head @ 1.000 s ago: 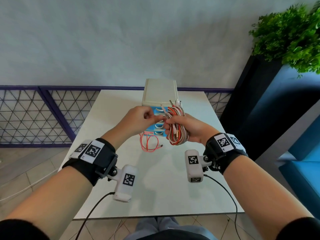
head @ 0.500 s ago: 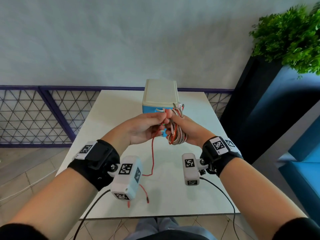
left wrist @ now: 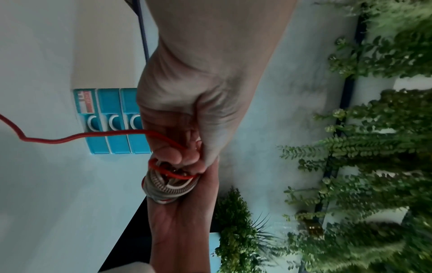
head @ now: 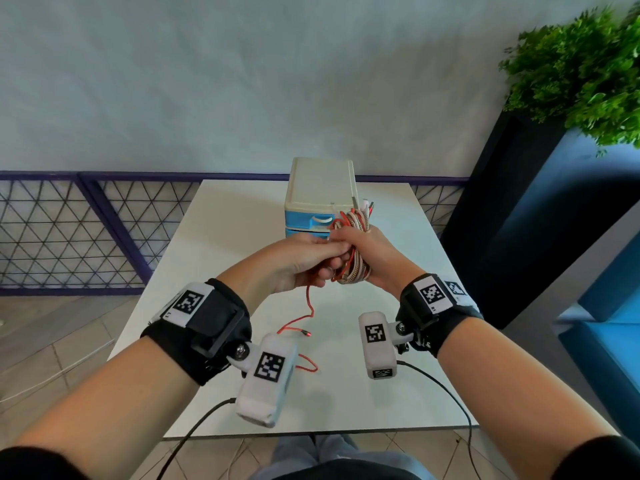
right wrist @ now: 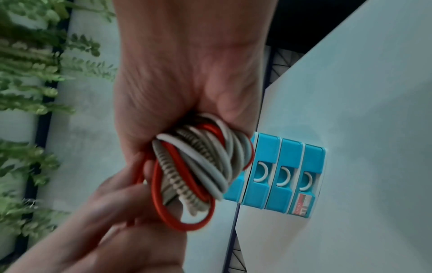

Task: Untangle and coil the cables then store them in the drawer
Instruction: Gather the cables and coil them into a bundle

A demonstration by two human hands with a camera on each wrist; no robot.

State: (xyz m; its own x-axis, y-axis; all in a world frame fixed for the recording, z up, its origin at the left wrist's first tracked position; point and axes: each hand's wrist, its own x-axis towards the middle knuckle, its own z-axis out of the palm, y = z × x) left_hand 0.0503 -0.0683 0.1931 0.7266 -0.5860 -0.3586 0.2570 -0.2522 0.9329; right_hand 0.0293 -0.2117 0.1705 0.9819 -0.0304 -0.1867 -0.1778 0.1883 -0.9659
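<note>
Your right hand is gripping the cable bundle upright above the desk; your left hand is pinching the red cable, whose slack is trailing down toward you.

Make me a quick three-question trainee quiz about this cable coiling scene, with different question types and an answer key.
1. True or false: the right hand grips the bundle of red, white and braided cables.
2. Which hand pinches the loose red cable tail?
3. The small blue plastic drawer unit has its visible drawers: A open, B closed.

Key: 1 true. 2 The left hand. 3 B.
</note>
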